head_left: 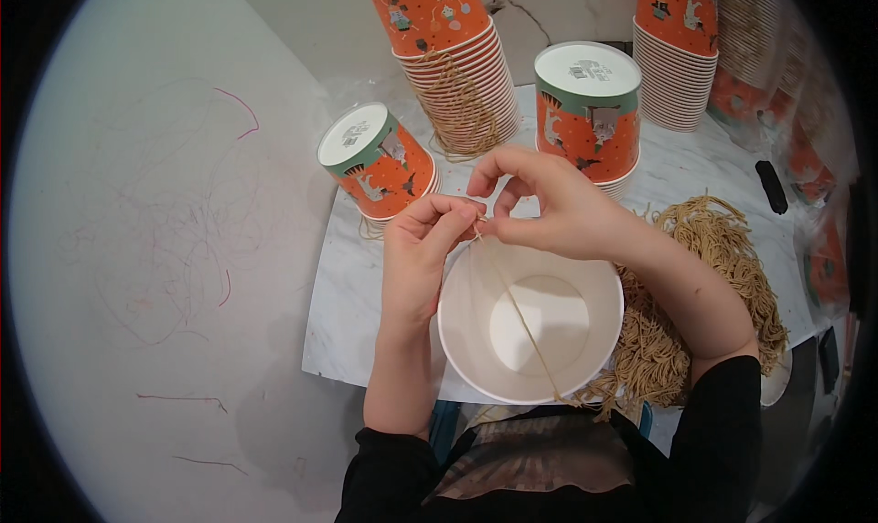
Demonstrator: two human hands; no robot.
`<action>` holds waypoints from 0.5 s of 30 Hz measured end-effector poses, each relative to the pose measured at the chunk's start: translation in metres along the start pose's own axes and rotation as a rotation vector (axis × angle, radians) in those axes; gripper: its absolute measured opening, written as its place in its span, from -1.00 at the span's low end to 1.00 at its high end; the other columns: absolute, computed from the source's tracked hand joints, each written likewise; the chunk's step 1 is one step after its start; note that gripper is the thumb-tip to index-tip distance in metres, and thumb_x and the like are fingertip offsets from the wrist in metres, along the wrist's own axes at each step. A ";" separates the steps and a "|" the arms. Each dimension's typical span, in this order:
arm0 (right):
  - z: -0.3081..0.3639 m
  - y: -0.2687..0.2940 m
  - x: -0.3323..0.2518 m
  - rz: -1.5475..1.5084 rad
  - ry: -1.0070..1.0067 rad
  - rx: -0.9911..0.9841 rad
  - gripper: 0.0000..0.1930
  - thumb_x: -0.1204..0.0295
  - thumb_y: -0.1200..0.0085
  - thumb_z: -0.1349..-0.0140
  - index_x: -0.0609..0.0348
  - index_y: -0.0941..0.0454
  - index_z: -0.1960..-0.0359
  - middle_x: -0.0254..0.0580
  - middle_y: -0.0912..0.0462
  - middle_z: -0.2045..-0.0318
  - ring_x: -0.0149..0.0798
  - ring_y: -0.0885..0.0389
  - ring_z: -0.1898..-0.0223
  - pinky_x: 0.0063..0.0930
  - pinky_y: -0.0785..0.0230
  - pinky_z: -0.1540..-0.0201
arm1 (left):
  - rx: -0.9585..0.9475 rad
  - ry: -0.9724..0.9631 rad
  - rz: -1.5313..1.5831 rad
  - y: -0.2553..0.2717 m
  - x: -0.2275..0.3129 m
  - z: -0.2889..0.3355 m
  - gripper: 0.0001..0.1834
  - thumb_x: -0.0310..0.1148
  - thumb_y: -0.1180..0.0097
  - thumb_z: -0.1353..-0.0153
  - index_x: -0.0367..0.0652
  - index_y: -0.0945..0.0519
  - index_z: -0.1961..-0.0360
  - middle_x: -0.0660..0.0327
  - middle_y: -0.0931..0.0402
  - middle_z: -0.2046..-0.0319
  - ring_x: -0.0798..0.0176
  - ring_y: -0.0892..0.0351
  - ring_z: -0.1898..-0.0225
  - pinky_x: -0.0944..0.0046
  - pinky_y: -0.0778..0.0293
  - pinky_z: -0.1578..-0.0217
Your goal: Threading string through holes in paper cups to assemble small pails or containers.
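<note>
A white paper bucket [599, 294] lies tipped in front of me, its open mouth facing up toward me. Tan string [518, 309] stretches across that mouth, from the far rim down to the near edge. My left hand [416, 258] pinches the string at the far rim between thumb and fingers, its palm along the bucket's left side. Close beside it, my right hand [553, 208] has its fingers curled and its thumb at the same bit of string. The fingertips partly hide a small loop or knot there.
A heap of tan cords [722, 258] lies to the right. Behind stand upturned orange-and-green paper buckets: a left one [380, 166], a middle one [590, 112], a tall stack [462, 93] draped with cord, and another stack [677, 66]. A black object [771, 186] lies far right.
</note>
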State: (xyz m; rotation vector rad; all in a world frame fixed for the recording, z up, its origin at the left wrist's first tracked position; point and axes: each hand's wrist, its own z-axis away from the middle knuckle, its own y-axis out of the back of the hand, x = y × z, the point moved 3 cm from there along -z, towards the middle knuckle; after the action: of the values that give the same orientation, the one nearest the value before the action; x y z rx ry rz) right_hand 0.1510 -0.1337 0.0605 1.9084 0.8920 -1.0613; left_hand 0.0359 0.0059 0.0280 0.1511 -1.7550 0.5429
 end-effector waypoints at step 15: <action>-0.003 0.011 0.017 0.343 0.103 0.162 -0.86 0.39 -0.21 -0.09 0.21 -0.62 0.42 -0.18 -0.61 0.32 -0.26 -0.67 0.32 -0.24 -0.32 -0.01 | -0.015 -0.048 -0.022 0.005 0.001 0.001 -0.95 -0.56 -0.20 -0.27 -0.34 -0.62 0.28 0.19 -0.55 0.17 0.39 -0.62 0.30 0.38 -0.51 0.18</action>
State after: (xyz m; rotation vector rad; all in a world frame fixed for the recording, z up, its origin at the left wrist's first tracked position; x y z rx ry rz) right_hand 0.1686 -0.1325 0.0492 2.1706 0.5178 -0.8553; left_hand 0.0330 0.0107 0.0276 0.1736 -1.8013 0.5144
